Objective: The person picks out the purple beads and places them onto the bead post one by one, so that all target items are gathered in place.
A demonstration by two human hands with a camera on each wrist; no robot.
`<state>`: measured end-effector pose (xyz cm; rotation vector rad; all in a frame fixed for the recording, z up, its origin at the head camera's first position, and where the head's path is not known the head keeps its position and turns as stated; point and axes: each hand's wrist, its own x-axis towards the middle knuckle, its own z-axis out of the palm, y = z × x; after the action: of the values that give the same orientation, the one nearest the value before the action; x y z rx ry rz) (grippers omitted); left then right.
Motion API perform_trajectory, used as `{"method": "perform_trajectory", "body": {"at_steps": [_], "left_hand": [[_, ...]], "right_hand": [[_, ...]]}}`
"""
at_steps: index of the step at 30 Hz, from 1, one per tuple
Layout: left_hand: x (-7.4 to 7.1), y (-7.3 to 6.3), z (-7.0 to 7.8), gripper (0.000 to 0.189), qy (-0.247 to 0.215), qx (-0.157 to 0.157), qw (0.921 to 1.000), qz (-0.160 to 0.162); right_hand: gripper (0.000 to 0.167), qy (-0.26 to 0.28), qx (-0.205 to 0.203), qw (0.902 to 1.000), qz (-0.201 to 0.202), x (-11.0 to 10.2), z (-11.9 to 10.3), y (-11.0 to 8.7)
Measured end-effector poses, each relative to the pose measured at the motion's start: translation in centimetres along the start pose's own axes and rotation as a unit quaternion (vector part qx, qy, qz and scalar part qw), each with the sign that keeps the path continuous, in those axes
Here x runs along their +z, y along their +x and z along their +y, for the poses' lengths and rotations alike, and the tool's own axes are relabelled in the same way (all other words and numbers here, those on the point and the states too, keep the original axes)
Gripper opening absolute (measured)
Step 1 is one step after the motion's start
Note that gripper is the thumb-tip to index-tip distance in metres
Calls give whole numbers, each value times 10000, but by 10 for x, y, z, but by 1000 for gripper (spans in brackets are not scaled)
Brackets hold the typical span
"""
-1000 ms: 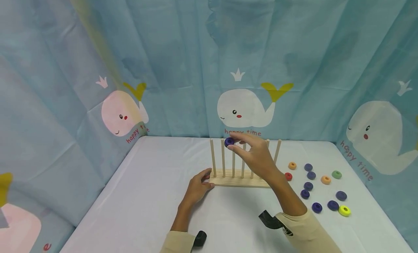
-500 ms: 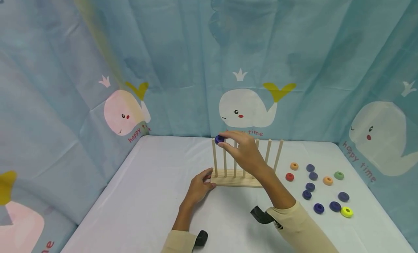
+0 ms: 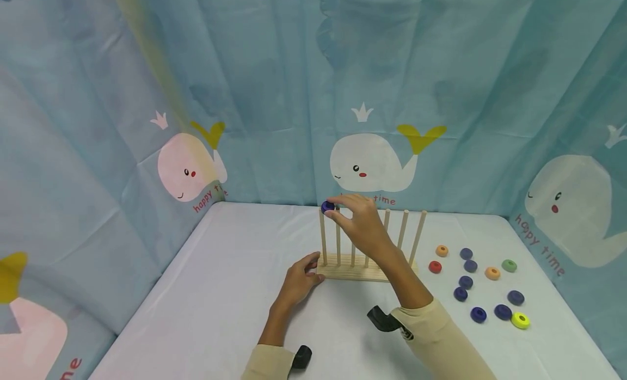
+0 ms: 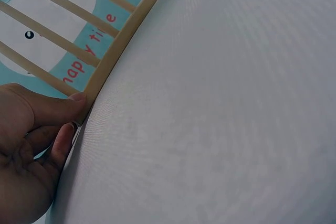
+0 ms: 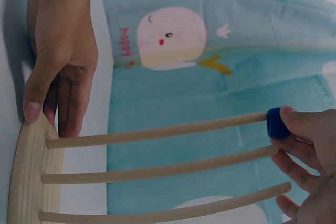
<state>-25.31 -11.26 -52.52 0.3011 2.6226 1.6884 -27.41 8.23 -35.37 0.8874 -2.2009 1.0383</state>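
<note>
My right hand [image 3: 366, 227] pinches a dark blue ring bead [image 3: 327, 207] between thumb and fingers. The bead sits at the top end of the leftmost peg [image 3: 323, 239] of a wooden peg stand [image 3: 350, 273]. Seen from the right wrist, the blue bead [image 5: 277, 123] touches that peg's tip; whether the peg has entered its hole is hidden. My left hand [image 3: 297, 281] grips the left end of the stand's base, thumb on the near side, fingers behind. In the left wrist view, the left thumb [image 4: 60, 107] presses against the base [image 4: 113, 56].
Loose ring beads lie on the white table to the right of the stand: several dark blue ones [image 3: 478, 314], a red one [image 3: 435, 267], two orange ones [image 3: 492, 273], a green one [image 3: 509, 265] and a yellow one [image 3: 520, 320]. A blue whale-print curtain [image 3: 274, 97] surrounds the table.
My right hand has carried the blue bead leftward across the stand, then slightly up to the leftmost peg's top. The left hand has stayed on the base's end.
</note>
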Motion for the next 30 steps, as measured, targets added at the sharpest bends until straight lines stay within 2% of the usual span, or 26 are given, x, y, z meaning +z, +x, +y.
{"method": "perform_trajectory", "body": {"at_steps": [7,23,30], "left_hand": [[-1,-1,1,62,-57,11,9999,-104],[-1,-1,5,62,16,-101,9999,-5],[0,-1,3,61,12,-39,10000,-31]], "right_hand": [[28,-42,33,10000,0,4,-2,3],[28,-243,160,9996,-7,11,-2,6],[29,-289,196,9994,-49,11,-2,5]]}}
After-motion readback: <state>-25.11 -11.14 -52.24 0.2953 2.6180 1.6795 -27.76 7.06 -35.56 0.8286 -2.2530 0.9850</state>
